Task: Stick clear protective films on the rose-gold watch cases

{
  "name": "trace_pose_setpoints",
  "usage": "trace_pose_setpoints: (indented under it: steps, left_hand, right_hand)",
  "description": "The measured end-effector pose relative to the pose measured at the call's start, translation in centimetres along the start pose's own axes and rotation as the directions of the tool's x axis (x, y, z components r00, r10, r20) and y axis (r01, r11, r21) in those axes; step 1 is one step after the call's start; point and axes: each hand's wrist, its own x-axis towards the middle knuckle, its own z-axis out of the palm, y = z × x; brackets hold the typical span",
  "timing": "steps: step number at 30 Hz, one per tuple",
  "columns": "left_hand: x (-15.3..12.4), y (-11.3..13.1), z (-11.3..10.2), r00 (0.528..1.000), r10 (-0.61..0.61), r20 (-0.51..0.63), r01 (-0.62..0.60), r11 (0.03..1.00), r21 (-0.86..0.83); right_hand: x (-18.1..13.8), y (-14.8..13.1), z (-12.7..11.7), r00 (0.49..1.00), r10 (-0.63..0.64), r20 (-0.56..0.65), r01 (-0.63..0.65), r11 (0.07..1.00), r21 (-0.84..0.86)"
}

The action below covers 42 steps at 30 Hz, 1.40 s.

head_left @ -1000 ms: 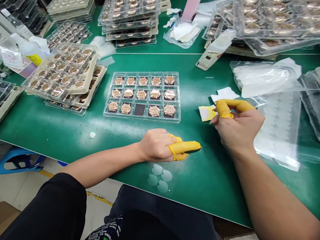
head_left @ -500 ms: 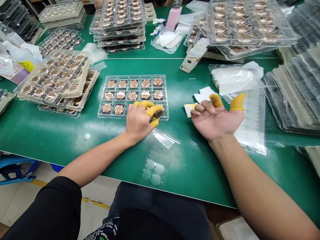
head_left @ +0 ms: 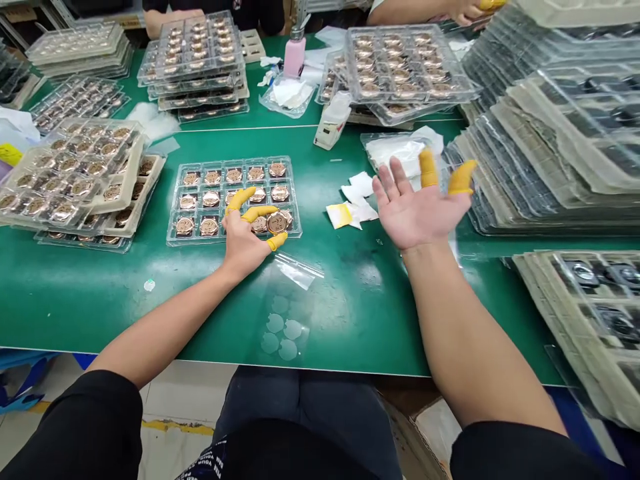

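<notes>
My left hand (head_left: pixel 247 237), with yellow finger cots on its thumb and two fingers, pinches a round rose-gold watch case (head_left: pixel 277 223) over the front right corner of a clear tray (head_left: pixel 233 235). More watch cases of the same look sit in the tray's compartments. My right hand (head_left: pixel 423 207) is raised to the right with its palm up and fingers spread, holding nothing. Yellow cots cover its thumb and index finger. White cloth pieces (head_left: pixel 356 200), one with a yellow patch, lie left of it. A clear zip bag (head_left: pixel 299 270) lies in front of the tray.
Stacked trays of watch cases stand at left (head_left: pixel 70 173), back (head_left: pixel 195 67) and back right (head_left: pixel 400 67). Tall tray piles (head_left: pixel 545 167) rise at right. A pink bottle (head_left: pixel 295 53) and white device (head_left: pixel 333 120) stand behind. Round clear films (head_left: pixel 283 327) lie near the edge. Co-workers sit opposite.
The view has swung right. My left hand has tipped the watch case so its face shows, and its fingers have spread more. My right hand's fingers have uncurled.
</notes>
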Motion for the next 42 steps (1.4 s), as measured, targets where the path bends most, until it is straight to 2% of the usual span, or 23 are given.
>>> trace_pose_setpoints:
  steps: [2, 3, 5, 6, 7, 10, 13, 15, 17, 20, 23, 26, 30, 33, 38, 42]
  left_hand:
    - [0.0, 0.1, -0.1, 1.0, 0.004, -0.008, -0.004, 1.0, -0.004]
    - [0.0, 0.1, -0.1, 1.0, 0.004, -0.01, -0.004, 1.0, -0.006]
    - [0.0, 0.1, -0.1, 1.0, 0.003, -0.01, -0.003, 1.0, -0.004]
    - [0.0, 0.2, -0.1, 1.0, 0.004, -0.01, -0.004, 1.0, -0.001]
    - [-0.1, 0.2, 0.0, 1.0, 0.006, -0.008, -0.006, 1.0, 0.003]
    - [0.0, 0.2, 0.0, 1.0, 0.014, -0.009, -0.014, 1.0, 0.009]
    - [0.1, 0.4, 0.0, 0.999, 0.032, -0.012, -0.032, 0.999, -0.013]
    - [0.1, 0.5, -0.1, 0.999, 0.052, -0.014, -0.053, 0.998, -0.046]
    - [0.0, 0.6, 0.0, 0.999, 0.043, -0.022, -0.045, 0.994, -0.099]
    - [-0.2, 0.6, 0.4, 1.0, -0.004, -0.006, 0.002, 0.958, -0.288]
    - [-0.3, 0.6, 1.1, 0.997, -0.02, 0.075, 0.058, 0.828, -0.558]
    - [-0.4, 0.7, 1.6, 0.991, 0.001, 0.131, 0.092, 0.703, -0.705]
    - [-0.8, 0.8, 2.0, 0.991, 0.022, 0.13, 0.085, 0.644, -0.76]
    - [-1.0, 0.5, 2.3, 0.996, 0.025, 0.086, 0.049, 0.648, -0.76]
    - [-1.0, 0.2, 2.5, 0.994, 0.101, -0.045, -0.101, 0.67, -0.735]
    - [-1.2, 0.4, 2.2, 0.986, 0.138, -0.098, -0.169, 0.737, -0.655]
  right_hand:
    - [0.1, 0.6, -0.2, 0.999, -0.043, 0.003, 0.042, 0.967, -0.252]
    - [-0.1, 0.9, 0.0, 0.995, -0.086, 0.045, 0.097, 0.904, -0.415]
    - [-0.9, 1.4, 0.8, 0.97, -0.119, 0.212, 0.237, 0.669, -0.704]
    - [-1.3, 1.6, 1.2, 0.952, -0.093, 0.293, 0.294, 0.548, -0.783]
    - [-1.7, 1.7, 1.5, 0.937, -0.053, 0.345, 0.328, 0.473, -0.818]
    - [-2.1, 1.8, 1.8, 0.932, 0.003, 0.362, 0.33, 0.4, -0.855]
    - [-1.8, 1.5, 1.4, 0.948, -0.022, 0.317, 0.296, 0.417, -0.859]
    - [-1.7, 1.0, 1.4, 0.952, -0.06, 0.3, 0.291, 0.479, -0.828]
    - [-1.9, 0.5, 1.9, 0.947, -0.084, 0.309, 0.292, 0.622, -0.727]
    - [-2.8, 0.1, 3.7, 0.94, -0.065, 0.336, 0.218, 0.87, -0.442]
    - [-4.2, 0.0, 5.9, 0.941, -0.044, 0.336, 0.116, 0.974, -0.196]
    - [-5.5, 0.2, 7.5, 0.948, -0.018, 0.318, 0.036, 0.998, -0.051]
    - [-6.5, 0.7, 8.5, 0.95, 0.033, 0.311, -0.03, 0.999, -0.013]
    - [-6.8, 0.8, 8.7, 0.944, 0.059, 0.325, -0.055, 0.998, -0.022]
    - [-6.6, 0.7, 8.2, 0.916, 0.138, 0.378, -0.107, 0.989, -0.103]
    - [-6.2, 0.2, 7.4, 0.88, 0.124, 0.459, -0.013, 0.971, -0.237]
